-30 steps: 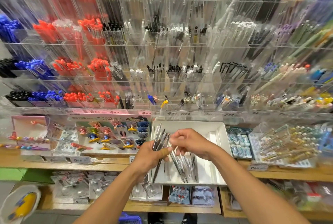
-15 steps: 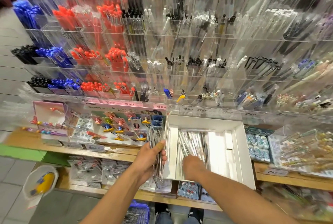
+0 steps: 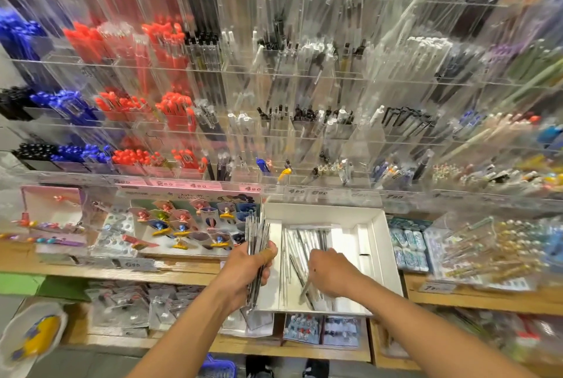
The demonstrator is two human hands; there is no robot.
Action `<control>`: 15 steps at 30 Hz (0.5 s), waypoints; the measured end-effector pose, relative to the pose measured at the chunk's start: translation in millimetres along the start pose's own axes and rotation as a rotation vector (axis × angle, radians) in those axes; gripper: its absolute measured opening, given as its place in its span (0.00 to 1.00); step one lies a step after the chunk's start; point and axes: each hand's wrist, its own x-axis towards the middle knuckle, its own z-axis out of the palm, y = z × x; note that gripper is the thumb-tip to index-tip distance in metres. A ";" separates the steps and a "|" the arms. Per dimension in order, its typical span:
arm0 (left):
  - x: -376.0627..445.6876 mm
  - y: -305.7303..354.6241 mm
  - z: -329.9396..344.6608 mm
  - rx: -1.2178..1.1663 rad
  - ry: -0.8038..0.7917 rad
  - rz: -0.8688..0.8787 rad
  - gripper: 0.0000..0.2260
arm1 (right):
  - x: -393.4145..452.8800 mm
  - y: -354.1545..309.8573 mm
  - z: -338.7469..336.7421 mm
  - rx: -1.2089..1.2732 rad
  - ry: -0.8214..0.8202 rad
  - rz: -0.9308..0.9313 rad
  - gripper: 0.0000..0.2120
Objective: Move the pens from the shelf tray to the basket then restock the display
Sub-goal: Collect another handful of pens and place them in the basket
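A white shelf tray (image 3: pixel 380 243) sits on the wooden shelf under the clear pen display (image 3: pixel 274 88). Several packaged pens (image 3: pixel 300 243) lie in the tray's middle compartment. My left hand (image 3: pixel 249 268) grips a bundle of packaged pens (image 3: pixel 257 231) upright, just left of the tray's left wall. My right hand (image 3: pixel 330 274) is down inside the tray over the loose pens, fingers curled on one or more of them. A blue basket (image 3: pixel 217 367) shows at the bottom edge, on the floor between my forearms.
Figurine packs (image 3: pixel 189 225) lie left of the tray, eraser packs (image 3: pixel 408 249) and gold pens (image 3: pixel 487 252) to its right. A lower shelf (image 3: pixel 137 307) holds bagged items. A white and yellow tray (image 3: pixel 33 335) sits at the lower left. Shoes (image 3: pixel 315 368) are on the floor.
My right hand left the bundle in my left hand and dropped into the tray onto the loose pens. The left hand kept its bundle beside the tray. The view tilted down.
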 end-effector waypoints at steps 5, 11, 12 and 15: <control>-0.6 7.7 16.1 0.097 -0.100 0.046 0.16 | -24.5 -7.0 -50.2 0.567 0.004 -0.197 0.07; 1.0 13.9 22.3 0.259 -0.129 0.070 0.27 | -17.0 -10.9 -57.4 1.068 -0.075 -0.322 0.07; 1.8 14.0 20.5 0.244 -0.132 0.069 0.24 | -13.2 -8.6 -54.0 1.160 -0.093 -0.316 0.06; 2.4 9.6 13.1 0.105 -0.110 0.008 0.17 | 2.7 0.6 -31.9 1.111 -0.038 -0.143 0.09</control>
